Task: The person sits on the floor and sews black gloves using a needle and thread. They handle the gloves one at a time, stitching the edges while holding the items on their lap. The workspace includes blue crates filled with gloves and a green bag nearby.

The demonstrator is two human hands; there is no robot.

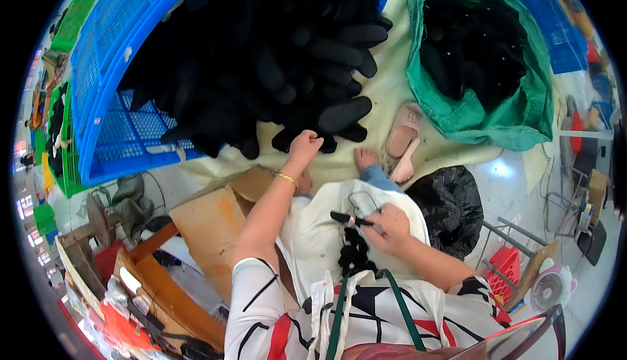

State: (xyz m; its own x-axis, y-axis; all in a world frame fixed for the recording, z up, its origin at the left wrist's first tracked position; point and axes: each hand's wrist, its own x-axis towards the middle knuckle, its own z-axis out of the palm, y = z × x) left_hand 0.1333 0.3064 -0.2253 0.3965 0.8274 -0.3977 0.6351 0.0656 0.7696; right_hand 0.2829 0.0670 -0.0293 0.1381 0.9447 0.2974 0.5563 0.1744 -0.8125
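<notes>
My left hand point(305, 147), with a gold bracelet at the wrist, reaches to the near edge of a heap of black soft shoes point(346, 113). Its fingers are drawn together in a pinch. Whatever lies between them, if anything, is lost against the black. Over the white apron point(313, 229) on my lap, my right hand point(390, 230) is closed round a short, slim black tool point(349, 219) with a pinkish band. The tool's exact kind does not show. Below it on the apron lies a bunch of small black pieces point(356, 252), too dark to make out.
A blue plastic crate point(98, 98) tipped on its side bounds the heap. A green sack point(480, 131) of black items stands at the far right. Pink slippers point(405, 138), a black plastic bag point(450, 206), cardboard point(209, 226) and a white fan point(550, 289) surround me.
</notes>
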